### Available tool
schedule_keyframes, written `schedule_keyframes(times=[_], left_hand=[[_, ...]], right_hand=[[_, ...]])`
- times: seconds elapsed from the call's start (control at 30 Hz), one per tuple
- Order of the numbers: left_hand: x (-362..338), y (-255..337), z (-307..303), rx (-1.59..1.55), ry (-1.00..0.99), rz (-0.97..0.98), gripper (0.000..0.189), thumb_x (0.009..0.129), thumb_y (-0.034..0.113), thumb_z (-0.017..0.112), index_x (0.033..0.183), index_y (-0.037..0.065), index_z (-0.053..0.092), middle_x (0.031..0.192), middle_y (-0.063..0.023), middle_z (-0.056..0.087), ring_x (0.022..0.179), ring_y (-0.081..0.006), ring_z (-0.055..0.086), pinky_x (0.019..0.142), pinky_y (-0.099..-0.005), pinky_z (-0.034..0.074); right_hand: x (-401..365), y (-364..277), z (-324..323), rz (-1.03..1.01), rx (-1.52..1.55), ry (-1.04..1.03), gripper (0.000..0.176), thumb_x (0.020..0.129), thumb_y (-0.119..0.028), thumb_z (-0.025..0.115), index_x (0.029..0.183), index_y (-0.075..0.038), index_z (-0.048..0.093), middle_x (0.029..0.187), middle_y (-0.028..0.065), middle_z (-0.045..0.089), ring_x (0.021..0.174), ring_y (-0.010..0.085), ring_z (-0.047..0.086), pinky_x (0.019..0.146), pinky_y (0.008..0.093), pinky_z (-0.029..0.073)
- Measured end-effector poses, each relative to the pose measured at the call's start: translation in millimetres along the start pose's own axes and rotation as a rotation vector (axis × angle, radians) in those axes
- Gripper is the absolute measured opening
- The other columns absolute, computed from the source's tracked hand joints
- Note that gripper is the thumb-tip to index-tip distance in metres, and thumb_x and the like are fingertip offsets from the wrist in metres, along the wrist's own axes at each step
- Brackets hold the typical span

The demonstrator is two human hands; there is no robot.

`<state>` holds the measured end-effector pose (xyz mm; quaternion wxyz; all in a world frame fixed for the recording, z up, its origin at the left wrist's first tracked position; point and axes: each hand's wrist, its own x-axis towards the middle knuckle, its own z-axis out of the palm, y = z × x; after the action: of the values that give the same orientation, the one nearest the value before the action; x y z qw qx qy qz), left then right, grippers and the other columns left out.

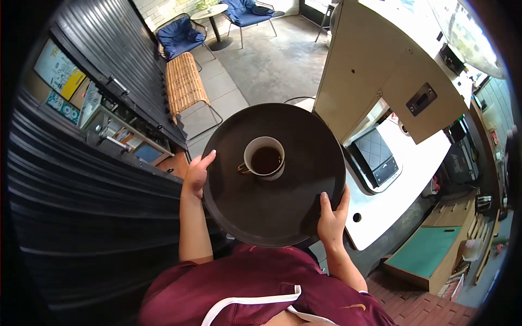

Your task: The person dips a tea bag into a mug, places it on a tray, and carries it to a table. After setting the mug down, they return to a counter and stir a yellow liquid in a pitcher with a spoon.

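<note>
A round dark brown serving tray (277, 217) is held in front of my body. On it, a little above its middle, stands a white cup (274, 176) of dark liquid, upright, its handle toward the left. My left hand (198, 173) grips the tray's left rim, thumb on top and the other fingers mostly hidden below. At the lower right rim, my right hand (332, 216) holds the tray in the same way, its thumb over the edge. Neither hand touches the cup.
A white counter (375, 214) with a tablet-like device (375, 155) stands close on the right, under a beige panel (391, 60). Dark corrugated metal (103, 217) runs along the left. Ahead are a wicker bench (186, 81), blue-cushioned chairs (182, 41) and a small round table (209, 11).
</note>
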<state>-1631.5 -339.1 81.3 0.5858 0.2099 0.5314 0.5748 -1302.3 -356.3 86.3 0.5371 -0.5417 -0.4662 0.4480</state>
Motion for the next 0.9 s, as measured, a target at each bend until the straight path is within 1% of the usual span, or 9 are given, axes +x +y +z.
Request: schedule_keyframes(times=[0.13,0.2,0.33,0.4,0.53,0.6,0.77,0.87,0.9], left_hand=[[33.4,24.4,7.0,-0.022,-0.014,-0.017,0.031,0.094,0.020,0.055,0.113,-0.004,0.057,0.106,-0.0124,0.065,0.089,-0.0226,0.065,0.075,-0.0328,0.055],[62.9,30.6,-5.3,-0.002,-0.048,0.004,0.031,0.095,0.020,0.054,0.113,-0.005,0.057,0.107,-0.0125,0.064,0.089,-0.0222,0.065,0.075,-0.0325,0.055],[117.5,46.7,-34.7,-0.005,-0.125,0.007,0.030,0.095,0.020,0.053,0.113,-0.004,0.058,0.108,-0.0124,0.064,0.094,-0.0195,0.063,0.082,-0.0306,0.051],[128.9,65.7,-40.3,-0.038,-0.200,-0.103,0.030,0.095,0.019,0.053,0.113,-0.004,0.058,0.108,-0.0126,0.064,0.095,-0.0195,0.062,0.084,-0.0306,0.050],[155.4,84.3,-52.6,-0.015,-0.211,-0.061,0.030,0.095,0.019,0.052,0.113,-0.005,0.058,0.108,-0.0135,0.064,0.094,-0.0209,0.064,0.082,-0.0317,0.052],[161.6,96.7,-52.6,0.034,-0.187,-0.091,0.030,0.095,0.018,0.052,0.114,-0.005,0.057,0.108,-0.0138,0.064,0.095,-0.0218,0.064,0.082,-0.0319,0.052],[180.5,116.7,-52.1,0.100,-0.163,-0.066,0.032,0.094,0.015,0.052,0.120,-0.004,0.053,0.112,-0.0151,0.062,0.095,-0.0235,0.064,0.082,-0.0340,0.054],[192.3,125.1,-55.6,0.169,-0.137,-0.053,0.033,0.094,0.014,0.051,0.122,-0.004,0.051,0.114,-0.0153,0.062,0.097,-0.0237,0.064,0.083,-0.0336,0.053],[200.7,124.3,-58.4,0.129,-0.181,-0.048,0.038,0.093,0.015,0.053,0.125,-0.005,0.048,0.118,-0.0166,0.059,0.103,-0.0244,0.061,0.086,-0.0337,0.051]], right_hand=[[17.2,10.9,26.7,-0.059,-0.131,0.074,0.058,0.091,-0.008,0.057,0.138,0.009,0.027,0.128,0.0193,0.048,0.118,0.0228,0.048,0.102,0.0318,0.035],[26.6,7.6,48.2,-0.030,-0.075,0.085,0.059,0.091,-0.008,0.058,0.138,0.008,0.027,0.129,0.0183,0.048,0.118,0.0224,0.048,0.101,0.0316,0.035],[41.7,16.2,94.2,0.024,-0.026,0.158,0.055,0.091,-0.008,0.057,0.137,0.006,0.030,0.127,0.0145,0.050,0.116,0.0206,0.049,0.101,0.0308,0.036],[47.3,23.4,112.5,0.011,-0.024,0.208,0.054,0.091,-0.008,0.058,0.137,0.005,0.031,0.125,0.0136,0.051,0.114,0.0202,0.050,0.100,0.0309,0.037],[61.2,12.6,144.2,0.029,0.048,0.218,0.053,0.091,-0.007,0.058,0.136,0.005,0.033,0.125,0.0145,0.051,0.113,0.0211,0.050,0.099,0.0313,0.038],[69.3,9.8,154.6,-0.011,-0.085,0.231,0.051,0.091,-0.007,0.058,0.134,0.006,0.036,0.125,0.0159,0.051,0.113,0.0222,0.051,0.098,0.0318,0.039],[91.9,6.9,171.6,-0.010,-0.068,0.240,0.049,0.091,-0.008,0.058,0.133,0.006,0.038,0.124,0.0164,0.053,0.112,0.0232,0.052,0.098,0.0322,0.039],[110.2,4.1,177.8,-0.013,-0.045,0.213,0.049,0.091,-0.008,0.058,0.133,0.005,0.038,0.123,0.0162,0.053,0.112,0.0235,0.053,0.098,0.0326,0.039],[118.7,4.8,181.5,-0.026,-0.023,0.209,0.048,0.091,-0.008,0.058,0.133,0.005,0.039,0.122,0.0161,0.054,0.111,0.0235,0.053,0.098,0.0327,0.039]])
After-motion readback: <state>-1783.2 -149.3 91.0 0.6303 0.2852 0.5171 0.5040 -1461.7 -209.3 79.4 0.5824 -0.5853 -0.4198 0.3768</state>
